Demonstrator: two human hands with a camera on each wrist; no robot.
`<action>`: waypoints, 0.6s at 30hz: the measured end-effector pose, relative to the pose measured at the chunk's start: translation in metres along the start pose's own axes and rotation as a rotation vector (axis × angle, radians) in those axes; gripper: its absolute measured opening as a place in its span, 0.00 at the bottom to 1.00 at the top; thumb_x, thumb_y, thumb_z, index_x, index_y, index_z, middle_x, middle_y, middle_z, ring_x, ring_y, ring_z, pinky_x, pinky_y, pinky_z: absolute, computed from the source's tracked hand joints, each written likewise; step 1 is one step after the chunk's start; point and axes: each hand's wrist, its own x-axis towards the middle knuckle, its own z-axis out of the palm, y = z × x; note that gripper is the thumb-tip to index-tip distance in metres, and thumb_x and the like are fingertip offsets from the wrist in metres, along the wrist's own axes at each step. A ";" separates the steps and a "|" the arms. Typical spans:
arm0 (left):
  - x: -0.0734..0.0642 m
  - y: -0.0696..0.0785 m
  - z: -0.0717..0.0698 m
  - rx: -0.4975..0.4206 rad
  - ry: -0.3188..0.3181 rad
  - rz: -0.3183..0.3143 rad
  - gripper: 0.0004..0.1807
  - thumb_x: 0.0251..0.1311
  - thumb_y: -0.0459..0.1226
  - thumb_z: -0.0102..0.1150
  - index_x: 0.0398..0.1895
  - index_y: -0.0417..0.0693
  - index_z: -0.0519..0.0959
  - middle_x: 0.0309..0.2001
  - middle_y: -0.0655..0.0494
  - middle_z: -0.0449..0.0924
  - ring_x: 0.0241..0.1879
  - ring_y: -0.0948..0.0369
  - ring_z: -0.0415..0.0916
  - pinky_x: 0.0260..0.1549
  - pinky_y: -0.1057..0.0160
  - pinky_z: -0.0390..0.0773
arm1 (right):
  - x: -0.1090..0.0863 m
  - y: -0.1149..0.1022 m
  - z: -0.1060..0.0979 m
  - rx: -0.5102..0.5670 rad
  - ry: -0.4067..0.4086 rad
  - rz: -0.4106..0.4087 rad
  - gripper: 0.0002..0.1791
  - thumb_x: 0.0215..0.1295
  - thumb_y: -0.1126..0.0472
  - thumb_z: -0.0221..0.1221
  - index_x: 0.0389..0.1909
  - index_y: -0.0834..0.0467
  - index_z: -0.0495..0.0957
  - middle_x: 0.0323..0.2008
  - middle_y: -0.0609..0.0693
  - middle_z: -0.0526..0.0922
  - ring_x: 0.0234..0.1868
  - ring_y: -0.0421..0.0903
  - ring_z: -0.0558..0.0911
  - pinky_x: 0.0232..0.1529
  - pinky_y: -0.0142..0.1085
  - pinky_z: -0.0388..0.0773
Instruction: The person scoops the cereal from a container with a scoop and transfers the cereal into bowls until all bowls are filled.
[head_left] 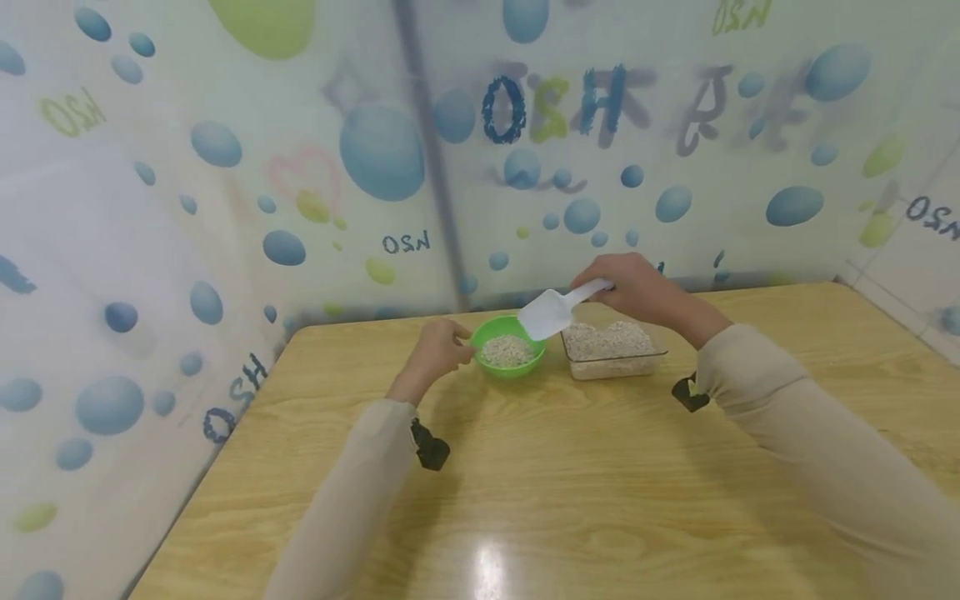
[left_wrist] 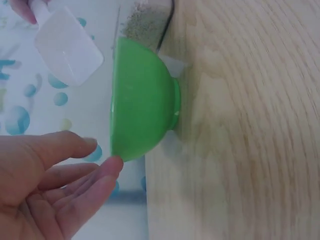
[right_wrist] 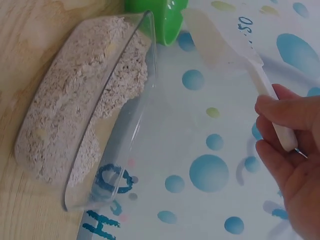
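Note:
A white plastic scoop [head_left: 546,315] is held by its handle in my right hand [head_left: 633,286], thumb and fingers around the handle's end. Its tilted blade hangs above the right side of a green bowl [head_left: 510,371]. Pale flakes like oats [head_left: 507,351] lie inside that bowl. No flakes show on the scoop in the left wrist view. My left hand [left_wrist: 55,182] is at the bowl's left side; a fingertip touches the outside near the rim, while the thumb stands apart from it. Right of the bowl, a clear rectangular container [right_wrist: 85,105] holds more flakes, with a hollow dug in them.
Everything stands on a wooden table [head_left: 555,475], near its far edge. Behind and to the left rise pale walls [head_left: 480,208] printed with blue and green bubbles. Dark wrist devices [head_left: 431,446] sit under both sleeves.

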 end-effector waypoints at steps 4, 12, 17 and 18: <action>-0.003 0.008 0.000 0.002 0.027 -0.019 0.19 0.56 0.29 0.56 0.51 0.28 0.74 0.37 0.38 0.81 0.32 0.48 0.81 0.26 0.62 0.79 | -0.007 0.000 -0.010 0.005 -0.011 0.050 0.14 0.52 0.73 0.62 0.43 0.67 0.80 0.39 0.60 0.81 0.40 0.56 0.79 0.39 0.49 0.74; -0.001 0.032 0.015 -0.020 0.048 0.035 0.17 0.56 0.30 0.58 0.48 0.29 0.76 0.39 0.39 0.81 0.32 0.52 0.81 0.30 0.62 0.79 | -0.026 0.010 -0.029 0.019 -0.064 0.162 0.17 0.56 0.72 0.60 0.49 0.68 0.77 0.44 0.62 0.79 0.43 0.57 0.77 0.39 0.49 0.74; 0.003 0.044 0.027 -0.010 0.053 0.105 0.16 0.56 0.30 0.58 0.47 0.30 0.77 0.42 0.40 0.80 0.36 0.54 0.81 0.31 0.63 0.79 | -0.034 0.018 -0.036 0.029 -0.091 0.209 0.16 0.57 0.71 0.59 0.48 0.68 0.77 0.45 0.64 0.79 0.44 0.59 0.77 0.40 0.50 0.73; 0.005 0.047 0.030 -0.008 0.046 0.113 0.16 0.56 0.30 0.57 0.47 0.31 0.77 0.43 0.40 0.80 0.37 0.54 0.80 0.31 0.64 0.79 | -0.035 0.020 -0.037 0.034 -0.100 0.223 0.16 0.57 0.71 0.59 0.47 0.68 0.77 0.44 0.64 0.79 0.45 0.59 0.76 0.40 0.51 0.73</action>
